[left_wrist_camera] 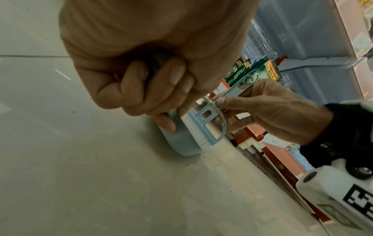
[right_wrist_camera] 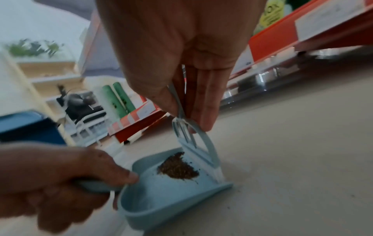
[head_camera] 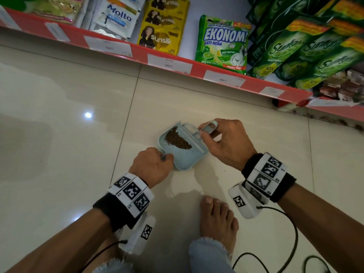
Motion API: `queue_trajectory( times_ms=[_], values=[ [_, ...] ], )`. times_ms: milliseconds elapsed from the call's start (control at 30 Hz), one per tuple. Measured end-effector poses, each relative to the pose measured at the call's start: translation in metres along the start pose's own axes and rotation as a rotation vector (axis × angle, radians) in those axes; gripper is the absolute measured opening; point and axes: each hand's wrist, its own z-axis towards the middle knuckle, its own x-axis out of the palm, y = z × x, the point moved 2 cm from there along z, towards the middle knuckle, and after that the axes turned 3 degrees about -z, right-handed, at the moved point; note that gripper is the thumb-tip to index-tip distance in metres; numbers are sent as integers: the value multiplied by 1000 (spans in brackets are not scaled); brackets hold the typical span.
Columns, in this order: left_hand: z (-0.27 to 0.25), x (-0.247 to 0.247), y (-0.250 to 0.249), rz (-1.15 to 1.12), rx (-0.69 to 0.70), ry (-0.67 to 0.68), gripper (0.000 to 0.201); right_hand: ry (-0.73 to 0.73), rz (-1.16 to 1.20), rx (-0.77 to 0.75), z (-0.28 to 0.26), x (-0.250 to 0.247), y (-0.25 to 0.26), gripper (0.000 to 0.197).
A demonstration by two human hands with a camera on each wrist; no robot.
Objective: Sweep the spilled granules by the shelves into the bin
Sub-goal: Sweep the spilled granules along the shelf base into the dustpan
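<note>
**Brown Bits Are in the Dustpan**

The sweeping part looks almost done. The granules (head_camera: 178, 139) sit in a dark brown heap inside the small blue dustpan (head_camera: 182, 160). The dustpan lies flat on the shiny floor (head_camera: 59, 134), near the red shelf (head_camera: 197, 64) full of soap packets.

The left hand (head_camera: 151, 167) has its fingers curled tight around the dustpan's short handle. The right hand (head_camera: 224, 142) pinches the thin handle of the little blue brush (head_camera: 194, 133) between thumb and fingers. The brush stands at the open lip of the dustpan, with its white bristles touching down there, right beside the heap.

The heap looks like tiny dry crumbs, loose and easy to spill. It is thick in the middle and thin at the edges. In the right wrist view, a few specks lie on the floor just outside the lip.

Next, I think those last specks need a short push in. Then the dustpan has to go up slowly and stay level, or tip back toward the handle, so nothing slides out the open front. A blue box (right_wrist_camera: 26, 127) shows far off in the right wrist view. It may be the bin, but I cannot tell.
</note>
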Motion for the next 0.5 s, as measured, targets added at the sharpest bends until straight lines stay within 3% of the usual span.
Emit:
queue_trajectory(
  times_ms=[67,133,267,367,500],
  values=[
    [0,0,1,-6,1,-5,46,-103,-1,10,3,-5,-2,20],
    [0,0,3,-3,6,-9,46,-119,-125,-7,6,-9,-3,22],
    [0,0,3,-2,12,-14,45,37,-307,-39,4,-3,-2,25],
    [1,0,4,-6,11,-12,45,154,-124,-65,-1,5,4,23],
    [2,0,7,12,5,-19,44,-21,49,12,4,-4,4,19]
  ],
)
